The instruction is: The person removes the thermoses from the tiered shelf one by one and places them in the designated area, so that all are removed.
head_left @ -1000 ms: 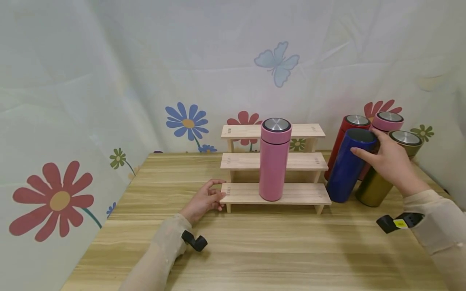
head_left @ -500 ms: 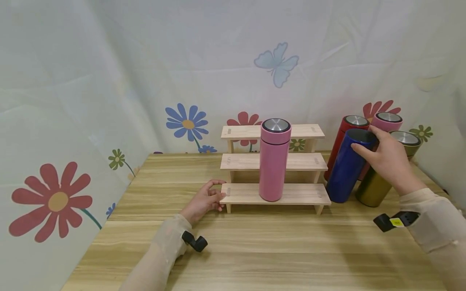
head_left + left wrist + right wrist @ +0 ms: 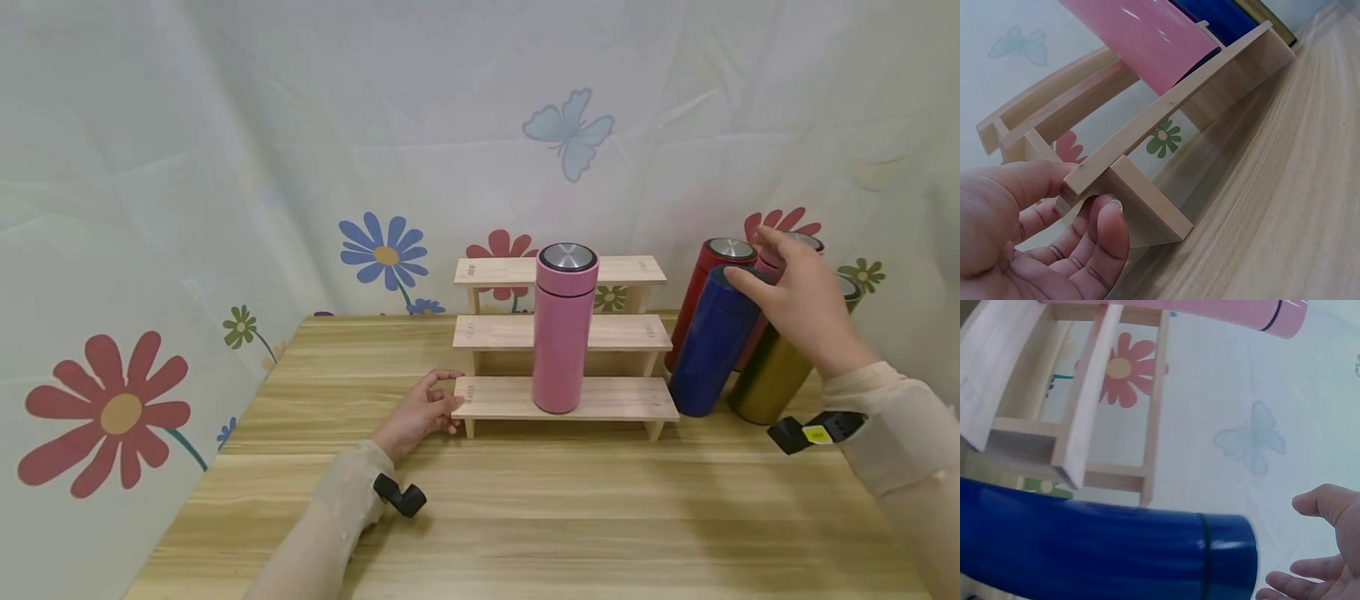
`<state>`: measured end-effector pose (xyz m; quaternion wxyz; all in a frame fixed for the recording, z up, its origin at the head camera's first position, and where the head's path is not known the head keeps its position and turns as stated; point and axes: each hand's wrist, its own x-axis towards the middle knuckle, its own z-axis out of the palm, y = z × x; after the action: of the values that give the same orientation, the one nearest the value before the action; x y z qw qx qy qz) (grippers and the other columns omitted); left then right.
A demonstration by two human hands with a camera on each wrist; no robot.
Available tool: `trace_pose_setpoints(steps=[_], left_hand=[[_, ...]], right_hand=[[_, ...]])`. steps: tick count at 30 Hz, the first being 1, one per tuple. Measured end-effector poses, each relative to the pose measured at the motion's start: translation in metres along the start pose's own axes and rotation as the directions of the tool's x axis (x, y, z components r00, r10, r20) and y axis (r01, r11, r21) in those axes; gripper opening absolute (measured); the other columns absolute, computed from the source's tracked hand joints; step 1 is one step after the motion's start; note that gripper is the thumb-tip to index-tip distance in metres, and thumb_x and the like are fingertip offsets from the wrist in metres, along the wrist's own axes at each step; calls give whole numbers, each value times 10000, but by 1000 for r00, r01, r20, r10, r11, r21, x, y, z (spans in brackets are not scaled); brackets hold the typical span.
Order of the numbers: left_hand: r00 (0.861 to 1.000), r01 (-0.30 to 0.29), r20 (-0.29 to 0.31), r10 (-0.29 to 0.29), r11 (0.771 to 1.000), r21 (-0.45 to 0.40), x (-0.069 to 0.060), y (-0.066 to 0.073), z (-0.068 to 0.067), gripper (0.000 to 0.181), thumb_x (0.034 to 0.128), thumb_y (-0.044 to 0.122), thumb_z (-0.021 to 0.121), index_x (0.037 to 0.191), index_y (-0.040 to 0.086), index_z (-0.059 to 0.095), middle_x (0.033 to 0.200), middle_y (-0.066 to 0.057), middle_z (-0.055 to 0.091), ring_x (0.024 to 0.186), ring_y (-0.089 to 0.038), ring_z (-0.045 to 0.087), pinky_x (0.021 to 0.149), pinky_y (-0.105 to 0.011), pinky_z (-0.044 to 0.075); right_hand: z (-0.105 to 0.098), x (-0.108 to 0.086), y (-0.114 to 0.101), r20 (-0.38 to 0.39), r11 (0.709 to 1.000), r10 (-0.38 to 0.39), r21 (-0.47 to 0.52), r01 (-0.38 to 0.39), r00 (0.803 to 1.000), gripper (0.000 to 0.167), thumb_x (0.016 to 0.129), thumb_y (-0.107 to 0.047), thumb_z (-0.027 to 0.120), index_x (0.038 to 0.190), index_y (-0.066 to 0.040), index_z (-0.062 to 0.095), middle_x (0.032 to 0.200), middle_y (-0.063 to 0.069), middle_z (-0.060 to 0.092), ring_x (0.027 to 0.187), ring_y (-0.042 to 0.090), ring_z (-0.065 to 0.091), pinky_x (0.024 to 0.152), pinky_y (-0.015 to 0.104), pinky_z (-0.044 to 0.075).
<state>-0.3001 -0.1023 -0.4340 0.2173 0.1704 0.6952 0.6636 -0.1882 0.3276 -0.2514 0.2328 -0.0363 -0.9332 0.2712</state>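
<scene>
A pink thermos bottle (image 3: 562,342) stands upright on the lowest step of a three-tier wooden display stand (image 3: 487,400). My left hand (image 3: 420,414) holds the left end of that step; in the left wrist view, curled fingers (image 3: 1110,231) reach under the board's end. At the stand's right, a blue thermos bottle (image 3: 708,354) rests on the table. Beside its top is my right hand (image 3: 806,304), with thumb and fingers spread. The right wrist view has a gap between this hand and the blue bottle's lid (image 3: 1232,556).
Behind the blue bottle are a red bottle (image 3: 688,296) and another pink bottle (image 3: 771,265), partly hidden by my hand. A gold bottle (image 3: 771,379) stands to the right. The wooden table (image 3: 525,508) meets a flowered cloth backdrop (image 3: 420,108).
My right hand has risen slightly from around the blue bottle's top, and its fingers are now higher and apart from it. The left hand and the pink bottle stay in place.
</scene>
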Motion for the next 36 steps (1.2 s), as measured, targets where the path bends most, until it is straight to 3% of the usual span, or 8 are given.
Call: trace_pose_setpoints(steps=[11,25,29,36], left_hand=[[1000,6,-8,-6,1000,5,-1,1,-2,491,974,60,523,1427,54,333,839,-9,541,666,-136,564,609,-241,521],[1000,-3,0,3,1000,13,0,2,-3,482,976,65,523,1423,60,343,809,-8,528,674,-144,572,624,-254,524],[1000,-6,6,6,1000,13,0,2,-3,477,978,72,525,1420,64,345,813,-7,528,678,-140,571,630,-255,523],[1000,-1,8,1,1000,11,0,-1,-2,482,969,85,542,1412,71,350,810,-12,526,676,-141,569,628,-258,524]], right_hand=[[-1,12,-27,27,997,-65,32,64,998,762,950,-382,579,1520,-31,216,1475,301,358,1311,507,389,1027,654,346],[18,1,-51,139,978,-192,115,177,972,762,913,-299,659,1518,-72,256,1442,265,427,1294,467,434,1038,622,368],[27,-3,-56,163,962,-234,179,205,958,735,923,-250,649,1516,-61,257,1439,262,431,1283,456,448,1022,624,381],[42,-5,-61,227,937,-244,307,169,943,696,948,-232,613,1526,-106,247,1447,211,443,1273,401,499,998,541,430]])
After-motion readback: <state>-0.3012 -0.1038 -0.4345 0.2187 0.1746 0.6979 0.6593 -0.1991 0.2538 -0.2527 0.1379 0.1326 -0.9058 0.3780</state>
